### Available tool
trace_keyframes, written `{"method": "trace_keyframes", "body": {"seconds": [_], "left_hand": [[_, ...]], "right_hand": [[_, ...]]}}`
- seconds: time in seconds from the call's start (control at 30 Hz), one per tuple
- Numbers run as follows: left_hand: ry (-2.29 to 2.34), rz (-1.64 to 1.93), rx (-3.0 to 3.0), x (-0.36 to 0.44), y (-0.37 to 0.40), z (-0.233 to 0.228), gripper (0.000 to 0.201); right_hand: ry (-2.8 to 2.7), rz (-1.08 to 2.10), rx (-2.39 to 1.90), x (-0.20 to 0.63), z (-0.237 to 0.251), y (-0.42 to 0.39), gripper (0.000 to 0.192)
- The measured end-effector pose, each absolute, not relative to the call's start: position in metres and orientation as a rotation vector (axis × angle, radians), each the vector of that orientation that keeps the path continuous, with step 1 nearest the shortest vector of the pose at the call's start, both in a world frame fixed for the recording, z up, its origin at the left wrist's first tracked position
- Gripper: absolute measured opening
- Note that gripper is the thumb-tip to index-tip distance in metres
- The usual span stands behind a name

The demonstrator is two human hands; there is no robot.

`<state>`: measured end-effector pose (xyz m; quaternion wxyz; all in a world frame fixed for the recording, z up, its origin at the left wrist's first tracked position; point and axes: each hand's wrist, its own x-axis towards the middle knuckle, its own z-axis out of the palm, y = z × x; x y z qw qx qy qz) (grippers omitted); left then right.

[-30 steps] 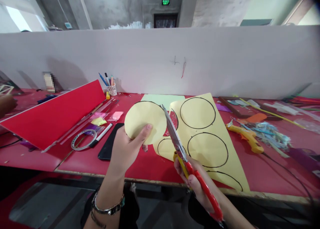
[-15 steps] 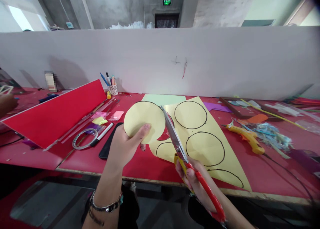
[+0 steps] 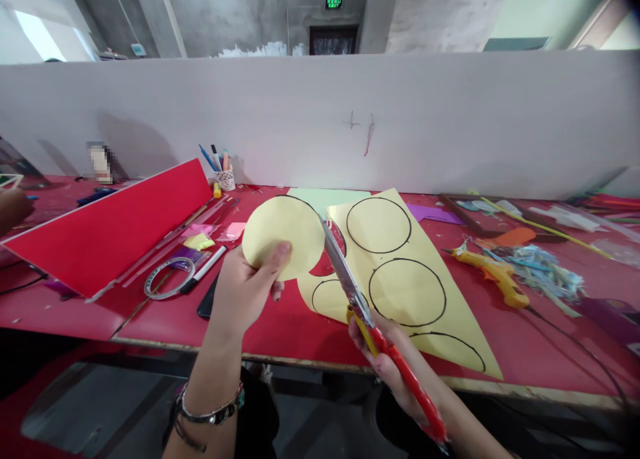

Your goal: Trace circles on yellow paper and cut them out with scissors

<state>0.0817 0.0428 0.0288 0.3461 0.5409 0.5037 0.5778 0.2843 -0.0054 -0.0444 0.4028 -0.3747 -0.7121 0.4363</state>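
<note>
My left hand (image 3: pixel 250 285) pinches a pale yellow paper circle (image 3: pixel 283 235) between thumb and fingers, held above the table. Part of a black outline shows along its top edge. In my right hand (image 3: pixel 395 365) are scissors (image 3: pixel 355 299) with red and yellow handles. Their blades point up and to the left, with the tips at the circle's right edge. Beneath them lies a yellow paper sheet (image 3: pixel 453 319) with several black circles drawn on it and a round cut-out at its left side.
A red board (image 3: pixel 135 222) leans at the left near a roll of tape (image 3: pixel 170 277), a marker (image 3: pixel 204 272) and a pen cup (image 3: pixel 226 177). At the right are a yellow glue gun (image 3: pixel 493 272) and a tangle of blue strips (image 3: pixel 540 272). Another person's hand (image 3: pixel 15 205) shows far left.
The paper circle and my left hand have shifted slightly left and up. The scissors have moved a little left, and more of the red cut-out shows between circle and blades.
</note>
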Motion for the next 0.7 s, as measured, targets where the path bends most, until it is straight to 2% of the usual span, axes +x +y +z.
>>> {"method": "trace_keyframes", "body": {"seconds": [0.13,0.5,0.7], "left_hand": [[1.291,1.467,1.439,0.081,0.043,0.0278,0.024],[1.359,1.387,1.448,0.0826,0.0405,0.0294,0.027],[1.341,1.394,1.466,0.081,0.0428,0.0281,0.028]], "right_hand": [[-1.804,1.107,-0.932,0.2852,-0.0462,-0.0061,0.045],[-1.755,1.108,-0.871,0.2835,-0.0471,-0.0076,0.036],[-1.761,1.055,-0.916,0.2855,-0.049,-0.0084,0.041]]}}
